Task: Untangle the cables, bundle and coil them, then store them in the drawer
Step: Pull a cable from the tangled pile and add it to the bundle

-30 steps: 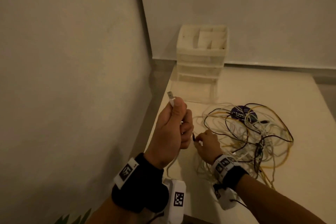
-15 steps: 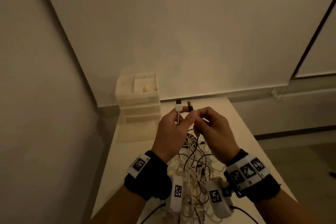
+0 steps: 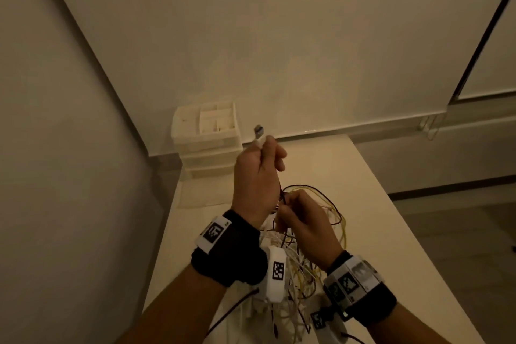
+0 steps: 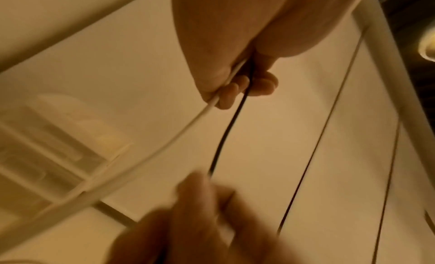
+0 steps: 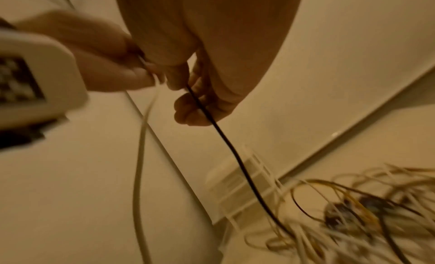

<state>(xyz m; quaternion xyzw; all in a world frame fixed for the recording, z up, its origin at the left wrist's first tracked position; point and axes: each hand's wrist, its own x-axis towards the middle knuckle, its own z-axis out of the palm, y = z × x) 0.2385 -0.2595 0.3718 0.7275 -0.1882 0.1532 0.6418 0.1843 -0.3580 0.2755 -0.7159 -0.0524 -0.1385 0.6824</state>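
Note:
My left hand (image 3: 262,156) is raised above the table and grips a white cable (image 4: 164,147), whose USB plug (image 3: 258,131) sticks up above the fist. A black cable (image 4: 226,130) also runs through its curled fingers (image 4: 235,87). Just below, my right hand (image 3: 284,204) pinches that black cable (image 5: 235,152), which runs down into the tangle of white, yellow and black cables (image 3: 329,220) on the table. In the right wrist view the tangle (image 5: 353,212) is blurred. The white drawer unit (image 3: 206,139) stands at the table's far left corner.
The white table (image 3: 377,204) runs along the left wall, with bare surface to the right of the tangle. A wall rises close behind the drawer unit. Open compartments top the unit. The floor drops away past the table's right edge.
Half a second ago both hands were together near the two plugs. My right hand has since slid down the black cable, away from the left hand, which stays raised.

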